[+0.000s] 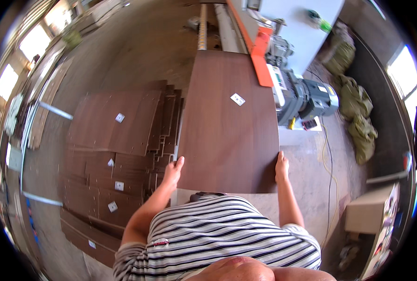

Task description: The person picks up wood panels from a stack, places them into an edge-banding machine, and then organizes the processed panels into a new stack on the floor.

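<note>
A large dark brown wood-grain panel (229,136) lies flat in front of me, a small white label (238,99) on its upper face. My left hand (172,172) grips its near left edge, thumb on top. On the opposite edge, near the right corner, my right hand (282,167) holds the same panel. The fingers beneath the board are hidden. The panel's far end rests at a machine with an orange guard (263,58) along its right side.
Stacked brown panels (114,124) with labels stand close on my left. A grey motor (318,97) juts out beside the panel on the right, with cables on the floor. Green sacks (356,100) line the right wall. A wooden cabinet (370,210) stands at the lower right.
</note>
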### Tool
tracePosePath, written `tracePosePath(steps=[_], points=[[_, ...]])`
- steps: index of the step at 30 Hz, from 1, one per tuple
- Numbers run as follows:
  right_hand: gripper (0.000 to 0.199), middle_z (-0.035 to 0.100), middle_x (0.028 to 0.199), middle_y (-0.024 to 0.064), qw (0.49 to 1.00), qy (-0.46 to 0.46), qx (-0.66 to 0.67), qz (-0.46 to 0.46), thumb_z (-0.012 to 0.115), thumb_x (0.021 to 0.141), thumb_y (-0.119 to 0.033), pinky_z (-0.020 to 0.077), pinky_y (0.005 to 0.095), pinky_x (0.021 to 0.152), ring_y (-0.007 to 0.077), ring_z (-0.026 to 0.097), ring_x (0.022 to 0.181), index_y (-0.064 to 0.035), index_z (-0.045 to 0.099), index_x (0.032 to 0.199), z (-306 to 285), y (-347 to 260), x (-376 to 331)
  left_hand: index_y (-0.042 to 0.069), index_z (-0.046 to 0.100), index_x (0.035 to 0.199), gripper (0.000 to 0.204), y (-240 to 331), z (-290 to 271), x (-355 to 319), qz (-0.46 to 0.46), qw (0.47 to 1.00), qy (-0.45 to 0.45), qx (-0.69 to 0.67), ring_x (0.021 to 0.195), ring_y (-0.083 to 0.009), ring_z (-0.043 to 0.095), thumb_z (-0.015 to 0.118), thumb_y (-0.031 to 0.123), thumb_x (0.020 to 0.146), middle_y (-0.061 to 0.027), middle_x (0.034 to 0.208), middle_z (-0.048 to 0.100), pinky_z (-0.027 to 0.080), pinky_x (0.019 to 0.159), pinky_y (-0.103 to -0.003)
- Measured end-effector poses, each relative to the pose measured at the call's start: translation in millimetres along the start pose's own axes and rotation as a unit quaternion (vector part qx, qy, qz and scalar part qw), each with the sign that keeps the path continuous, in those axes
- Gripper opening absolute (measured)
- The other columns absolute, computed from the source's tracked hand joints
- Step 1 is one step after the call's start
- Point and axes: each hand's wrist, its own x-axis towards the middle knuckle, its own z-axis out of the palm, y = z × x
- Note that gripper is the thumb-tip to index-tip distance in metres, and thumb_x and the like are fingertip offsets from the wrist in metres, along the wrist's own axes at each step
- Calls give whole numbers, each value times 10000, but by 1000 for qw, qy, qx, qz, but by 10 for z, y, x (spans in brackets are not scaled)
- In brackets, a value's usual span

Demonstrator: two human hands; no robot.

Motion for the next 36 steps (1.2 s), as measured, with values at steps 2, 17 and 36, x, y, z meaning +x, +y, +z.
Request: tracePosePath(steps=[2,17,36], points=[[620,631,1089,208,997,-17,59,47,429,981,-494,434,380,901,296,574,1004,83,588,1142,87,-346,-514,-50,603,779,566,41,-236,-133,17,999,38,23,675,-97,436,590,497,920,0,672,501,408,608,-295],[561,620,866,189,938,-282,-77,-188,511,969,-438,441,379,761,226,512,797,114,615,963,1563,-1155,-988,-45,611,806,515,-883,-1076,-1675,-14,946,309,-95,712,-117,501,539,442,956,-57,738,594,430,648,-316],[277,620,988,166,758,-339,-13,-557,657,848,-191,497,387,809,324,615,910,-26,591,1060,2102,-2233,-1339,-101,522,1200,588,-180,-1406,-190,-11,776,437,-455,1103,-248,572,443,447,1000,-164,1237,576,466,925,-382]])
